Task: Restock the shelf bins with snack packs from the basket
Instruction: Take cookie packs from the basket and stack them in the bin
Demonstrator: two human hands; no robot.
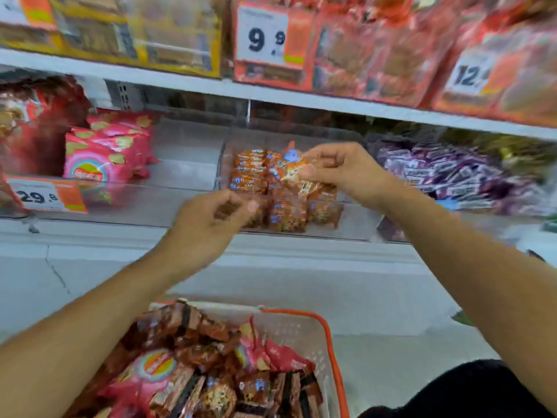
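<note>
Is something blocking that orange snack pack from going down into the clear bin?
Nothing visible does. The right hand pinches the orange snack pack just over the clear bin, whose top is open. Only the orange packs already stacked lie below it. The left hand is lower, in front of the bin, not under the pack.

Orange snack packs (pixel 272 188) stacked in clear shelf bin (pixel 221 164), frame centre. One orange pack (pixel 297 173) above bin's stack. Basket (pixel 328 333), orange-rimmed, bottom centre, heaped with brown and pink packs (pixel 193 363).
</note>
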